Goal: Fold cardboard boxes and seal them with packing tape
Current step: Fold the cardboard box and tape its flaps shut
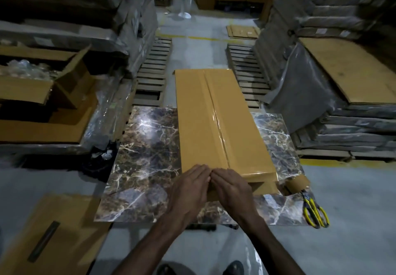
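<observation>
Nearest the camera, two bare forearms reach forward over the grey floor. Left hand (189,185) and right hand (230,189) lie side by side, index fingers touching, palms down on the near end of the box (199,111). Both hands' fingers are flat and held together, pressing on the box's near edge rather than wrapped round anything. That box, long and narrow, is closed and lies lengthwise away from the person on a marble-patterned bench (145,146), its far end overhanging the bench. Glossy clear tape (216,111) runs along its top seam from end to end. Just right of the hands, a tape roll (296,183) sits at the box's near right corner, with yellow-handled scissors (315,210) just beside it on the bench's edge. Flat cardboard (60,232) lies on the floor at lower left. Farther off, slatted pallets (154,69) flank the box, an open carton (40,81) stands left, and wrapped stacks (347,120) rise right.
</observation>
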The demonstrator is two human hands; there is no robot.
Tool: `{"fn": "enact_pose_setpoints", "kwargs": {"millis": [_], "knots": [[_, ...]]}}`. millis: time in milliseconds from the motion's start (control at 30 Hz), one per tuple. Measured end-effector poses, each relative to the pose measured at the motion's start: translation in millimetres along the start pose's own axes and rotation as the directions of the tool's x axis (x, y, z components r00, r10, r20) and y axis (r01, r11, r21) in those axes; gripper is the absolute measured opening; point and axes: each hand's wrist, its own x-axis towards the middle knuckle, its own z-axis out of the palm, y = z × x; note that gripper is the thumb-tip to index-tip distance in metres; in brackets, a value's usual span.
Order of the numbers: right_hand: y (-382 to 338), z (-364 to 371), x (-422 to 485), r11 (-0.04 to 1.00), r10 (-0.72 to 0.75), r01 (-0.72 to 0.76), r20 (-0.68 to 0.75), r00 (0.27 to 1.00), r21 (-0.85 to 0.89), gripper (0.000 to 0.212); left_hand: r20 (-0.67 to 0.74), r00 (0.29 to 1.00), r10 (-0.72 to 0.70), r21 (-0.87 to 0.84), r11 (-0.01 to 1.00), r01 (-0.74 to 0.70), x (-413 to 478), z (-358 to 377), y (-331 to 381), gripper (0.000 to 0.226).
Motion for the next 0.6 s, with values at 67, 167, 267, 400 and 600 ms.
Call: {"fn": "enact_pose_setpoints", "kwargs": {"millis": [67, 167, 267, 400, 600], "knots": [[9.3, -2.6, -9.7, 0.998, 0.023, -0.022, 0.019, 1.000, -0.059, 0.029, -0.008, 1.000, -0.018, 0.002, 1.000, 0.018, -8.6, 4.6, -2.3, 0.047], [32.4, -16.8, -22.7, 0.980, 0.083, -0.072, 0.053, 0.995, -0.185, 0.030, -0.050, 0.985, -0.164, -0.098, 0.982, 0.158, -27.6, 4.8, 1.1, 0.054], [54.4, -36.1, -28.6, 0.958, 0.189, -0.179, 0.025, 0.982, -0.223, 0.035, -0.045, 0.951, -0.307, -0.232, 0.929, 0.289, -40.5, 5.3, 6.9, 0.059], [77.7, -55.4, -39.4, 0.910, 0.368, -0.360, 0.002, 0.930, -0.206, 0.042, -0.035, 0.893, -0.449, -0.359, 0.840, 0.408, -43.0, 5.1, 22.1, 0.061], [85.1, -64.0, -51.4, 0.767, 0.631, -0.628, 0.026, 0.775, 0.132, 0.059, -0.041, 0.769, -0.638, -0.491, 0.683, 0.540, -35.1, 6.6, 39.1, 0.077]]}}
